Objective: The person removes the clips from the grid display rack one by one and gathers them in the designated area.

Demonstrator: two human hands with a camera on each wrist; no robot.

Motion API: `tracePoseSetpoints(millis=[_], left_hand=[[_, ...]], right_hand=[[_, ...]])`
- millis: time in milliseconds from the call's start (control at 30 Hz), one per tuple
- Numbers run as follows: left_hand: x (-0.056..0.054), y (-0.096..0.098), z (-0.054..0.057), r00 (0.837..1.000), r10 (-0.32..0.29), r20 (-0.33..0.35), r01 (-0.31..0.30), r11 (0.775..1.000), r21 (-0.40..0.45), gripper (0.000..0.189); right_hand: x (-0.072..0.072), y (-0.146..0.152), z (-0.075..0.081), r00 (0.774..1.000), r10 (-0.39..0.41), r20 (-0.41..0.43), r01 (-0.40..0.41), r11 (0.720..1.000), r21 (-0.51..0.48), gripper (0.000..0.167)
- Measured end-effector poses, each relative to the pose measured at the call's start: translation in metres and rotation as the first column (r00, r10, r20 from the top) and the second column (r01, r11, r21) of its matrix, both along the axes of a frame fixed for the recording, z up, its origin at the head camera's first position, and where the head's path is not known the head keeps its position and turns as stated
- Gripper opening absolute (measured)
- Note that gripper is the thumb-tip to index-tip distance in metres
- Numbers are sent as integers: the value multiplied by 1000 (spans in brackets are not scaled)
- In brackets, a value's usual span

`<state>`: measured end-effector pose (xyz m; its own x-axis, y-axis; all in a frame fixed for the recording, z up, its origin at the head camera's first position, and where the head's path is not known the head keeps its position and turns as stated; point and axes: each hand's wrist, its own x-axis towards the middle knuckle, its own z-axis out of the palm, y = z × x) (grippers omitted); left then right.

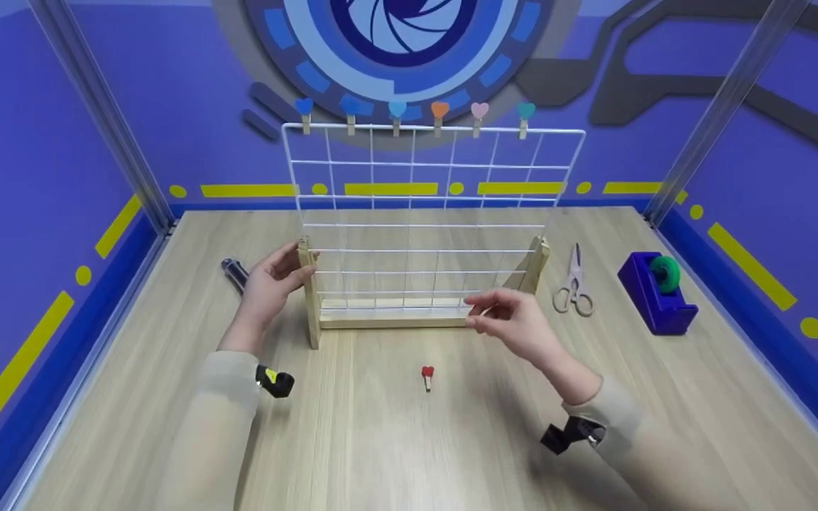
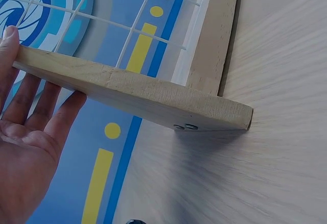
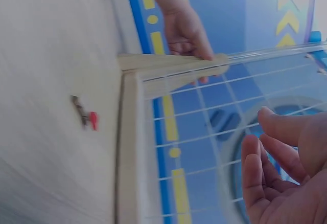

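A white wire grid rack [image 1: 412, 164] stands upright in a wooden base. My left hand [image 1: 267, 287] grips the base's left side post [image 2: 127, 83], thumb on one side and fingers on the other. Along the grid's top bar sit several heart clothespins, among them an orange one [image 1: 439, 110], a pink one [image 1: 479, 111] and a green one [image 1: 525, 112]. In front of the rack's lower right, my right hand [image 1: 515, 330] hovers with fingers loosely bent and nothing between them. A red heart clothespin [image 1: 428, 377] lies on the table before the rack.
Scissors [image 1: 575, 284] lie right of the rack, and beyond them stands a blue tape dispenser [image 1: 654, 301] with a green roll. A dark cylindrical object [image 1: 234, 274] lies behind my left hand. Blue walls [image 1: 771, 177] enclose the wooden table [image 1: 352, 440] on three sides.
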<state>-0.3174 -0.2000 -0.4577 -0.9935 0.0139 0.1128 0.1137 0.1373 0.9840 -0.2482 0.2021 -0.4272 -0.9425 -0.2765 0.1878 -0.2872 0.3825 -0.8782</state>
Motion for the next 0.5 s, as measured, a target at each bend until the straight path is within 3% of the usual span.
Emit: tracePoseSetpoints(millis=[200,500], left_hand=[[1,-3,-1,1000,11,11,-11,999,-31,62],[-1,-1,-2,1000,8,1,-8,1000,-1,62]], right_hand=[[-2,13,44,996,-59,-72,58,998,-16,26],[-10,26,104,977,-97,-190,62,981,-183,25]])
